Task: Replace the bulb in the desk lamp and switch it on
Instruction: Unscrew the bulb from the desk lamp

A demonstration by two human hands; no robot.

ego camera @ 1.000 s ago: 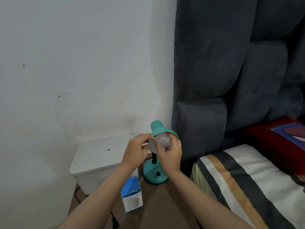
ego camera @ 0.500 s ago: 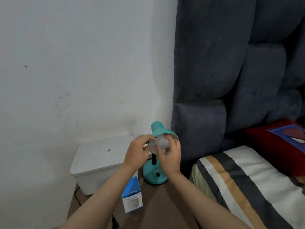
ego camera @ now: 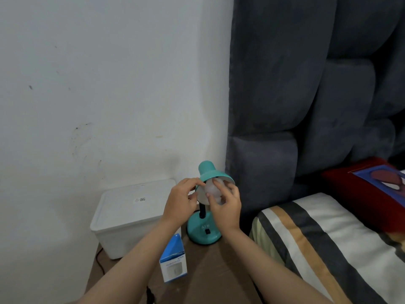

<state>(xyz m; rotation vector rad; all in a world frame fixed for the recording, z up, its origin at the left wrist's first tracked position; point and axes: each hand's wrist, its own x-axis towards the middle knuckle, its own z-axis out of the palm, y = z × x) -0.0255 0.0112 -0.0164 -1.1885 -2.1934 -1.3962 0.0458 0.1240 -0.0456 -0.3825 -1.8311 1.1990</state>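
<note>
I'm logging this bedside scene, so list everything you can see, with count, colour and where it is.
desk lamp: one, teal, on the brown surface beside the headboard, shade tipped toward the camera
bulb: one, frosted white, inside the lamp shade
bulb box: one, blue and white, upright in front of the storage box
storage box: one, white, lidded, left of the lamp against the wall
headboard: one, dark grey, padded, right
striped bedding: one, white, grey and tan, lower right
red pillow: one, red and blue, far right
left hand: one, on the shade's rim
right hand: one, fingers around the bulb
</note>
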